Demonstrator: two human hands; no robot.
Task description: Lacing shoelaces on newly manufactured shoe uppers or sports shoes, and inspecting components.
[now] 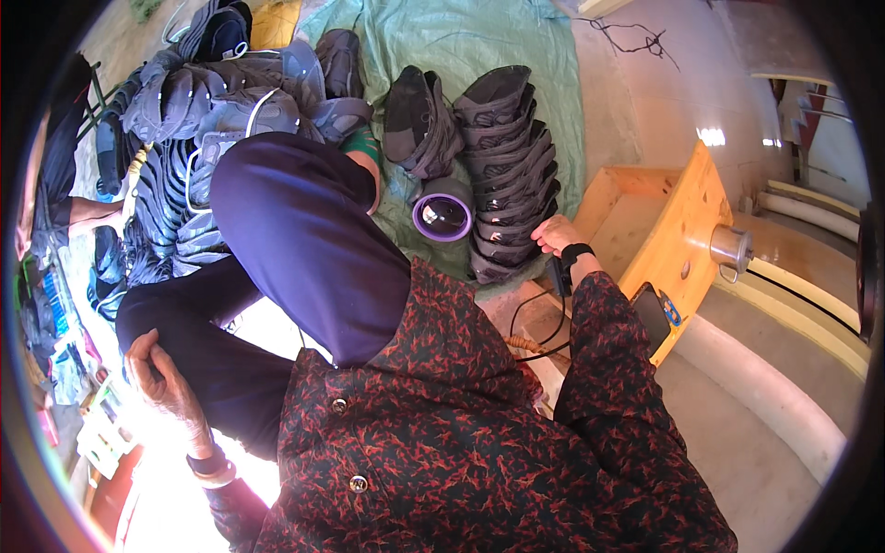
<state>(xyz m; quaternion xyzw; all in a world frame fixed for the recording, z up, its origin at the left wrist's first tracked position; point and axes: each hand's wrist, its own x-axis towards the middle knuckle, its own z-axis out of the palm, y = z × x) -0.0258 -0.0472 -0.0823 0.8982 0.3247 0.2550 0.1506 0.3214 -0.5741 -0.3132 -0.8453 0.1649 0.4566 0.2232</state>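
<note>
A stack of dark shoe uppers (510, 175), nested one in another, lies on the green sheet (553, 55) right of centre, running from far to near. The right hand (557, 237) is at its near right edge, the grip narrow, fingers bunched — whether it pinches an upper, I cannot tell. The left hand (168, 387) is loosely parted and empty, beside the left leg (175, 313). The uppers look light, soft and bendy — probably best taken by one rim.
</note>
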